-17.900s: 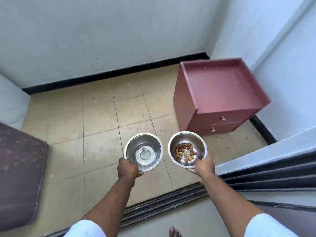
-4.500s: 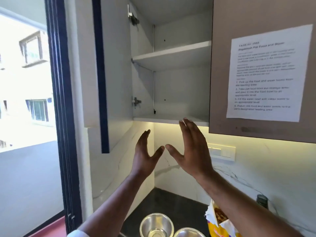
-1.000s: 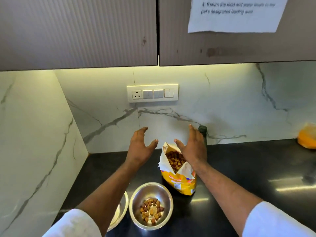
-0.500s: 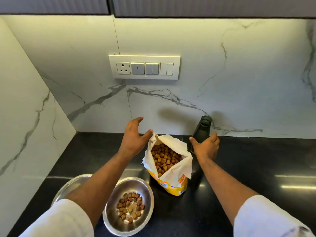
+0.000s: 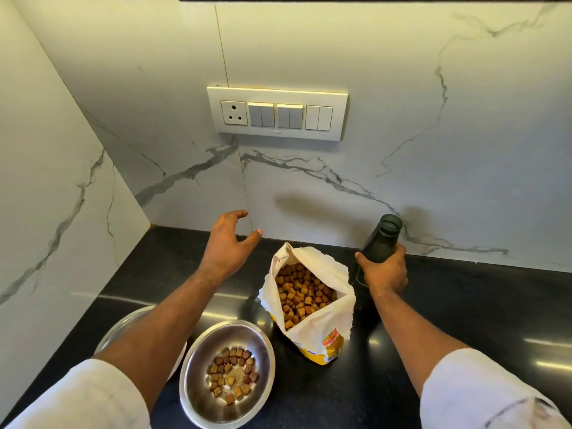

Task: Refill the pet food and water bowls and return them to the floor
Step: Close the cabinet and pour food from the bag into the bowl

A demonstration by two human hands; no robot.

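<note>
On the black counter [image 5: 464, 305] a steel food bowl [image 5: 227, 374] holds a small heap of brown kibble. A second steel bowl [image 5: 123, 328] lies to its left, mostly hidden under my left forearm. An open yellow and white bag of kibble [image 5: 309, 300] stands behind the food bowl. My right hand [image 5: 385, 270] grips a dark uncapped bottle [image 5: 382, 239] just right of the bag, near the wall. My left hand [image 5: 227, 243] hovers open above the counter, left of the bag, holding nothing.
A marble backsplash rises behind the counter, with a socket and switch plate [image 5: 277, 113] on it. A marble side wall [image 5: 46, 196] closes the corner on the left. A cabinet's underside runs along the top edge.
My right hand has closed around the dark bottle, which it was only touching half a second ago. My left hand has stayed open beside the bag. The view has tipped slightly lower.
</note>
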